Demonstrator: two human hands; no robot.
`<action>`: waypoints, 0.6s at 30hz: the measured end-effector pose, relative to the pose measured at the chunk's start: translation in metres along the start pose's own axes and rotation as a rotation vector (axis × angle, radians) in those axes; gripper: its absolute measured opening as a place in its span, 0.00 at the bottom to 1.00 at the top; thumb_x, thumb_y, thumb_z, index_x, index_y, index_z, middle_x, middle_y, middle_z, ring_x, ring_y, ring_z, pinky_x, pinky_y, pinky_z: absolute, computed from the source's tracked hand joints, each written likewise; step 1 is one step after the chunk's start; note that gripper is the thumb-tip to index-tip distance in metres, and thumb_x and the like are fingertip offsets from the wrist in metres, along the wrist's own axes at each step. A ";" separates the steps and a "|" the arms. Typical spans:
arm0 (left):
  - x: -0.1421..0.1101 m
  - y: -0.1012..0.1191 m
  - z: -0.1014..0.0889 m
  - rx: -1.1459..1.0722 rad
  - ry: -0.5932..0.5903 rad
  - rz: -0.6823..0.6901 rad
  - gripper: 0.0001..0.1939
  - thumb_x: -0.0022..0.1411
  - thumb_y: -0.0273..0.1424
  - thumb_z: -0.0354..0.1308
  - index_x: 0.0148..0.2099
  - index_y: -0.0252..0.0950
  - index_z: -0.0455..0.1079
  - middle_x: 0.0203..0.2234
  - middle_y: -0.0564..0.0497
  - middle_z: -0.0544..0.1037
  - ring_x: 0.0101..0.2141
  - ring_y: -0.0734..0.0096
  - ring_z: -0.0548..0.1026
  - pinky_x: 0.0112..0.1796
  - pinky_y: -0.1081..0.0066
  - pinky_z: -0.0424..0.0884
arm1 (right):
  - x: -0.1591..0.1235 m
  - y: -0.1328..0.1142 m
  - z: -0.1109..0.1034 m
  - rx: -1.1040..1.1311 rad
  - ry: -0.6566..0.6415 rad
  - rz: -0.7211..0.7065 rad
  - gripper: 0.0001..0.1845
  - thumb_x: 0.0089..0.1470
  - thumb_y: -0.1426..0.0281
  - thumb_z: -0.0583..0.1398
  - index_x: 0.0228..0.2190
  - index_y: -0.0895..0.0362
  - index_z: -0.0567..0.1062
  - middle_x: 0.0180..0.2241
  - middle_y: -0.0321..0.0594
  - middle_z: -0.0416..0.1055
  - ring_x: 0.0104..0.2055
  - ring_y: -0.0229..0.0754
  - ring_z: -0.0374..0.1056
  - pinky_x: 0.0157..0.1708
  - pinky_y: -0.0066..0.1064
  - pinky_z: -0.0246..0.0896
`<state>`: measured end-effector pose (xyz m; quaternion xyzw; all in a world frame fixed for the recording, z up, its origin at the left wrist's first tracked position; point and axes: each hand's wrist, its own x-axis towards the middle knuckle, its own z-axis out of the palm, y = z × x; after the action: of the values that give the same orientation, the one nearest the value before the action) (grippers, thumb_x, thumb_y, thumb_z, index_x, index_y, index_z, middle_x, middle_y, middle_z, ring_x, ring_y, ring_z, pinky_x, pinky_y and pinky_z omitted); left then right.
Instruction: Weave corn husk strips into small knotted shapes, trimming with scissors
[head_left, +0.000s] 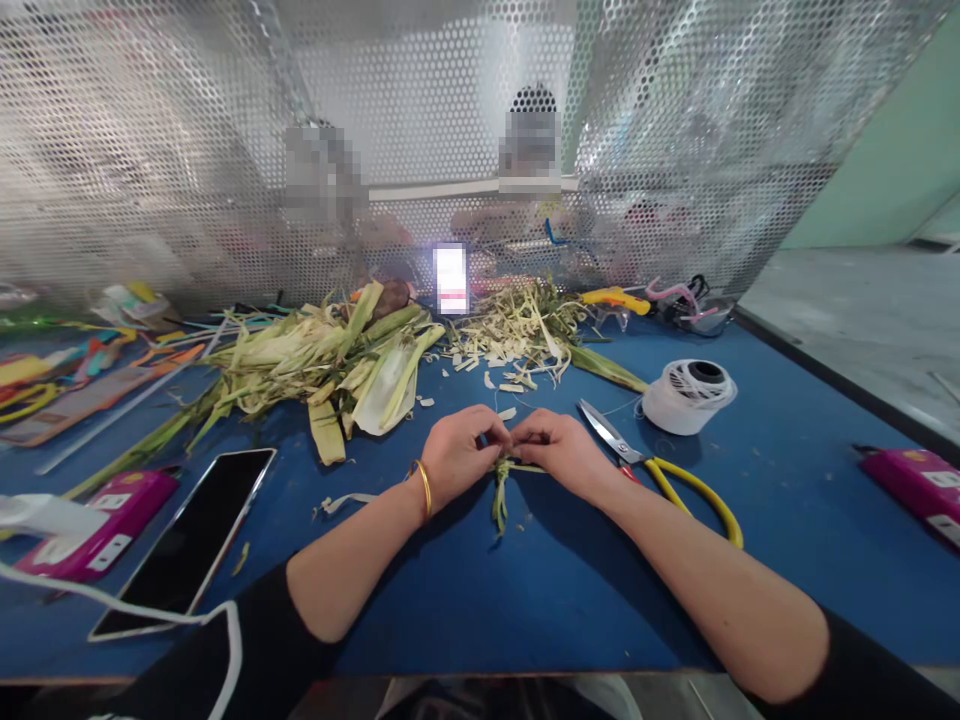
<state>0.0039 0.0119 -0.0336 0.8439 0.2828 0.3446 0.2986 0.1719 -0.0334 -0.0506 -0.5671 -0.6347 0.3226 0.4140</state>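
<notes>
Left of the scissors (637, 455), the left hand (466, 450) and right hand (559, 450) pinch a green plant bundle (500, 495), each grip closed.

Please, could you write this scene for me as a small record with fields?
Left hand: fingertips pinched, meeting the other hand's
Right hand: fingertips pinched; what lies inside either pinch is too small to tell
Under the fingertips: twisted green leaf strip
Right side: scissors with yellow handles; spool of white thread beyond
Left side: smartphone, dark screen
Behind the hands: pile of leafy husks, pale shreds
Surface: blue tabletop
</notes>
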 end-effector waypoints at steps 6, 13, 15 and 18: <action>0.002 -0.001 0.001 -0.016 -0.001 -0.116 0.06 0.49 0.21 0.56 0.26 0.36 0.71 0.25 0.53 0.74 0.27 0.75 0.70 0.30 0.76 0.64 | -0.001 -0.002 0.000 -0.107 0.014 -0.003 0.04 0.45 0.77 0.61 0.24 0.56 0.75 0.25 0.32 0.63 0.28 0.35 0.61 0.31 0.29 0.55; 0.002 -0.002 0.001 0.007 -0.004 -0.146 0.05 0.50 0.22 0.57 0.26 0.36 0.71 0.25 0.53 0.75 0.27 0.76 0.70 0.30 0.76 0.64 | -0.002 -0.005 0.000 -0.200 0.018 -0.055 0.06 0.49 0.78 0.58 0.24 0.56 0.71 0.25 0.32 0.61 0.27 0.35 0.58 0.29 0.28 0.53; 0.002 -0.001 0.001 0.012 -0.009 -0.150 0.05 0.50 0.22 0.57 0.26 0.36 0.71 0.25 0.53 0.75 0.27 0.75 0.70 0.30 0.76 0.64 | -0.003 -0.004 0.000 -0.203 0.020 -0.053 0.06 0.48 0.78 0.58 0.25 0.56 0.71 0.26 0.32 0.61 0.27 0.34 0.58 0.28 0.27 0.53; 0.002 0.000 0.001 0.014 -0.007 -0.156 0.05 0.50 0.22 0.57 0.26 0.36 0.71 0.25 0.53 0.75 0.27 0.75 0.69 0.30 0.76 0.64 | -0.002 -0.004 0.000 -0.198 0.014 -0.044 0.06 0.48 0.78 0.58 0.25 0.57 0.71 0.27 0.32 0.61 0.26 0.34 0.58 0.28 0.27 0.53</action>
<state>0.0057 0.0129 -0.0330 0.8224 0.3491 0.3155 0.3197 0.1706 -0.0363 -0.0476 -0.5936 -0.6729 0.2451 0.3672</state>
